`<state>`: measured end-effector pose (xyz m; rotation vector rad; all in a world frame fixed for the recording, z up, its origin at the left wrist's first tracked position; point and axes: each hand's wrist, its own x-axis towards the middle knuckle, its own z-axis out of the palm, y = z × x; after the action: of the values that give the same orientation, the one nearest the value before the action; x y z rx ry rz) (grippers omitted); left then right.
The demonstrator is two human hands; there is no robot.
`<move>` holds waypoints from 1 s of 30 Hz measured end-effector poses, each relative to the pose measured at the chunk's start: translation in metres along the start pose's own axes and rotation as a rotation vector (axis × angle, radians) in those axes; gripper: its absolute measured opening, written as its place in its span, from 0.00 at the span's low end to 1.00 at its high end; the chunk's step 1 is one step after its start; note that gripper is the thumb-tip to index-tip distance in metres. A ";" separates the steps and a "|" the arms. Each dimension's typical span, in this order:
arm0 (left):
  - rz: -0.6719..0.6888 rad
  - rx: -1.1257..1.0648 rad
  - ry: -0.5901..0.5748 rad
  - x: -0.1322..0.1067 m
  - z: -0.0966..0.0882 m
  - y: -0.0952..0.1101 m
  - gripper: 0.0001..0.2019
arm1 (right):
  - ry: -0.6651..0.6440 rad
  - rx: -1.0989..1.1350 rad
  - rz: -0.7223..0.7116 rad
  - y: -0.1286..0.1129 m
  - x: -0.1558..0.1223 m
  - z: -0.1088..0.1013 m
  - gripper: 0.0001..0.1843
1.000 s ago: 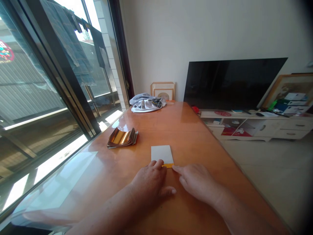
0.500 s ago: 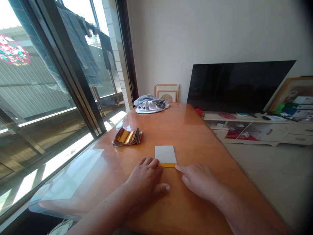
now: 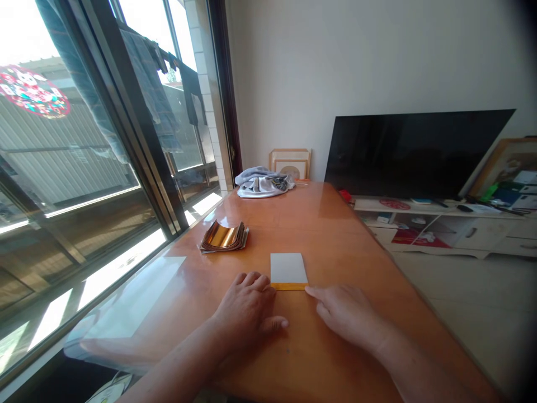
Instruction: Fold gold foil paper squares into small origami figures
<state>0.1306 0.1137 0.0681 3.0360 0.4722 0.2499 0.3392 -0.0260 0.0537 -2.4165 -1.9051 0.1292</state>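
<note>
A small white sheet of paper (image 3: 288,267) lies flat on the table, with a gold strip (image 3: 289,286) folded along its near edge. My left hand (image 3: 245,302) rests palm down at the strip's left end, its fingers bent slightly and its thumb spread out to the right. At the opposite end, the outstretched index finger of my right hand (image 3: 344,310) touches the near right corner. The other fingers of that hand are partly hidden beneath it. Beyond my left hand sits a stack of curved, shiny gold paper sheets (image 3: 224,236).
The brown glossy table (image 3: 310,218) runs away from me, with a clear plastic sheet (image 3: 126,313) over its left side. Grey cloth (image 3: 262,183) is heaped at the far end. Glass doors (image 3: 84,168) stand left; a television (image 3: 411,154) on a white cabinet (image 3: 470,229) stands right.
The view has shifted slightly, so the scene sits a little lower and further right. My left hand has slid slightly left along the strip; my right finger stays at its corner.
</note>
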 end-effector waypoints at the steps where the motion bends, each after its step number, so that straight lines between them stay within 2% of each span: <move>1: -0.002 -0.001 0.003 0.000 0.000 0.000 0.31 | 0.007 -0.002 -0.003 0.000 0.000 0.000 0.26; 9: -0.045 0.018 0.019 0.004 0.002 0.002 0.31 | 0.016 0.002 -0.009 0.000 0.000 0.000 0.26; 13: -0.121 0.031 0.080 0.012 0.010 0.009 0.23 | 0.023 -0.008 -0.008 0.000 0.001 0.002 0.25; 16: -0.073 0.015 0.089 0.016 0.017 0.017 0.16 | 0.016 0.000 -0.011 0.000 0.001 0.003 0.25; 20: 0.002 -0.011 0.057 0.017 0.025 0.023 0.14 | 0.020 0.015 -0.014 0.001 0.001 0.004 0.25; 30: -0.001 -0.001 0.049 0.016 0.027 0.022 0.14 | 0.084 0.047 -0.003 0.003 0.005 0.001 0.23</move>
<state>0.1565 0.0963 0.0460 3.0347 0.4770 0.3252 0.3435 -0.0218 0.0526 -2.3501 -1.8484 0.0696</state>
